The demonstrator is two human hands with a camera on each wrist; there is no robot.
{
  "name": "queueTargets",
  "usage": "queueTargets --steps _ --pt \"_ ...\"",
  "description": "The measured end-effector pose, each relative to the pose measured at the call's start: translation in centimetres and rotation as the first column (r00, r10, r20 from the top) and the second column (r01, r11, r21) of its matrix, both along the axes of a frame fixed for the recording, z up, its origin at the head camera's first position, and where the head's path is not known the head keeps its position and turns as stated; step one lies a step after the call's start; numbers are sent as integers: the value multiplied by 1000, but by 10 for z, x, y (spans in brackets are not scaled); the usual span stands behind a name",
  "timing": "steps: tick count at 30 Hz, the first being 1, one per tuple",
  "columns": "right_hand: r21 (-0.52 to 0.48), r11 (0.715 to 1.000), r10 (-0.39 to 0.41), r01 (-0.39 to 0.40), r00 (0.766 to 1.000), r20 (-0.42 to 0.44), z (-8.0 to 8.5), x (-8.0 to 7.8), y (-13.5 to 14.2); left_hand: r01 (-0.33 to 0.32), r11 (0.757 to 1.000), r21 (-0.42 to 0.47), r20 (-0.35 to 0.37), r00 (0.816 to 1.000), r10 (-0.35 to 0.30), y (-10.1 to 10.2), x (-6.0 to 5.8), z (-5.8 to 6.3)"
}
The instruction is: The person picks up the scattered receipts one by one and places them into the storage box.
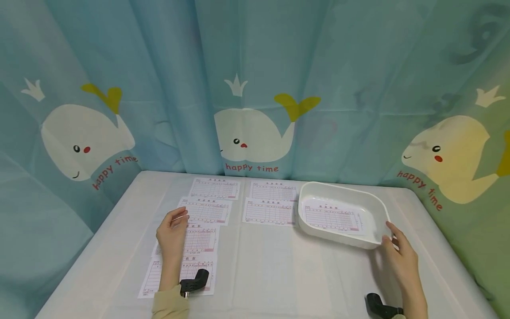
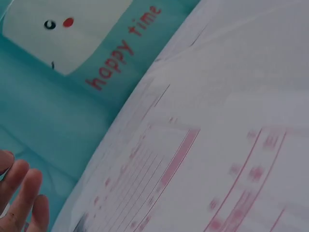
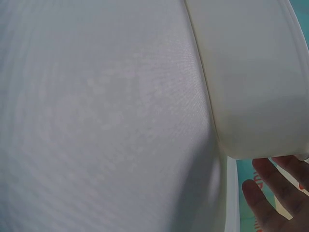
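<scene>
In the head view my left hand (image 1: 171, 232) hovers over a column of printed paper slips (image 1: 204, 212) at the left, its fingers loosely bent with nothing between them. Only its fingertips (image 2: 24, 193) show in the left wrist view. My right hand (image 1: 402, 252) grips the right front corner of a white plastic tray (image 1: 380, 208), thumb and index finger at the rim. The right wrist view has several fingers (image 3: 275, 183) spread at the end of that tray (image 3: 260, 82); the thumb is hidden there. A printed slip (image 1: 332, 218) lies inside the tray.
Two more slips, a front one (image 1: 268, 212) and a rear one (image 1: 275, 191), lie left of the tray, the front one close to its wall. A white cloth covers the table (image 1: 263, 274). A teal whale-print curtain (image 1: 255, 53) hangs behind it.
</scene>
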State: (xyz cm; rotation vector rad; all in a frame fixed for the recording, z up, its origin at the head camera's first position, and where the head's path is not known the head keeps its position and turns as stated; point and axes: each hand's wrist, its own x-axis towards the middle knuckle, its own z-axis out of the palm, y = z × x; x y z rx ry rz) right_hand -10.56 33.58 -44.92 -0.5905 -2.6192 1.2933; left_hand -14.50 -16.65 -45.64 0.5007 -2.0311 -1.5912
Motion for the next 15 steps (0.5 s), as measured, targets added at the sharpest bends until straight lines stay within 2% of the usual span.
queueTargets --steps 6,15 --pt "-2 1000 -2 2 1000 2 -1 0 0 -58 997 -55 21 998 59 -19 10 3" --pt "7 1000 9 -9 1000 -11 -1 0 1 -81 982 -171 136 985 105 -38 17 2"
